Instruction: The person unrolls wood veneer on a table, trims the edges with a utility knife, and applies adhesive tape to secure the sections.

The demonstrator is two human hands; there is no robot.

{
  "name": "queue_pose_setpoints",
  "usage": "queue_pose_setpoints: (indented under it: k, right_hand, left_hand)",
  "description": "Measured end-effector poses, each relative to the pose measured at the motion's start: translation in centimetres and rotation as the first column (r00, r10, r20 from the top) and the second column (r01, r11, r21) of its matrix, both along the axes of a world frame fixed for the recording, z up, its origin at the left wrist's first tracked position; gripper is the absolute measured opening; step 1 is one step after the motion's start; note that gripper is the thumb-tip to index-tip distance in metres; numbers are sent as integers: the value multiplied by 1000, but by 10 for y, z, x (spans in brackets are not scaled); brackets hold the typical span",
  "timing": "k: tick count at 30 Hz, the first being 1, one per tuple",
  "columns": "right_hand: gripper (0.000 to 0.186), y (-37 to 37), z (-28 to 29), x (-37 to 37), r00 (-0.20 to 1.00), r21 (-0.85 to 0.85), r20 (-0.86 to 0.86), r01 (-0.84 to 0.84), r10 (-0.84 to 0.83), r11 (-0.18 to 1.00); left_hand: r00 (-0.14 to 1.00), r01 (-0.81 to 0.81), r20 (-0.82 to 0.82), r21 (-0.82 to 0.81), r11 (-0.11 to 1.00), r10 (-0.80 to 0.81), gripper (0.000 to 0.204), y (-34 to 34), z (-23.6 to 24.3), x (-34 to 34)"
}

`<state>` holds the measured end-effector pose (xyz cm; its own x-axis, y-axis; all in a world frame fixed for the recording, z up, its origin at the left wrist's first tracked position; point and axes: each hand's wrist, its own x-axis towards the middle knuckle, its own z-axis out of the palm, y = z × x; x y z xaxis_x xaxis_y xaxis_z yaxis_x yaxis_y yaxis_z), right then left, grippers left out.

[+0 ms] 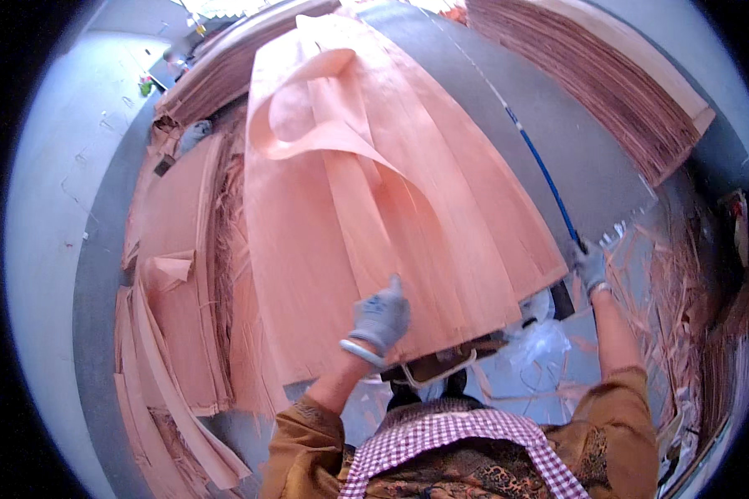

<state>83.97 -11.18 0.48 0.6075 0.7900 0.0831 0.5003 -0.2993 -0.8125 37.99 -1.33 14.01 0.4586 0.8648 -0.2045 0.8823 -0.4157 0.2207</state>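
Observation:
My gloved left hand [379,316] rests on a broad layer of pinkish wood veneer sheets [287,249], its index finger extended onto the surface and the other fingers partly curled, holding nothing visible. A long curled veneer strip [279,141] loops up above the far part of the sheets. My gloved right hand [589,264], beside the sheets' right corner, is closed on the lower end of a long blue rod [548,179] with a pale, thin upper section, which slants away over a grey board [591,166].
Veneer stacks stand at back right [582,75] and back left [216,66]. Loose sheets and strips [175,324] lie left, scraps [674,308] right. A blurred person [173,62] is at far upper left. A metal handle [441,366] and crumpled plastic [537,341] show below the sheets.

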Motion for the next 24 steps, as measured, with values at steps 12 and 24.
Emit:
queue_pose_setpoints:
  k: [12, 24]
  right_hand:
    - [28, 19, 25, -27, 954, -109, 211, -194, 213, 975]
    - [52, -29, -12, -151, 961, -374, 44, -239, 275, 896]
  left_hand:
    - [568, -292, 754, -188, 938, 328, 42, -12, -11, -86]
    - [435, -205, 778, -405, 891, 454, 51, -13, -17, -91]
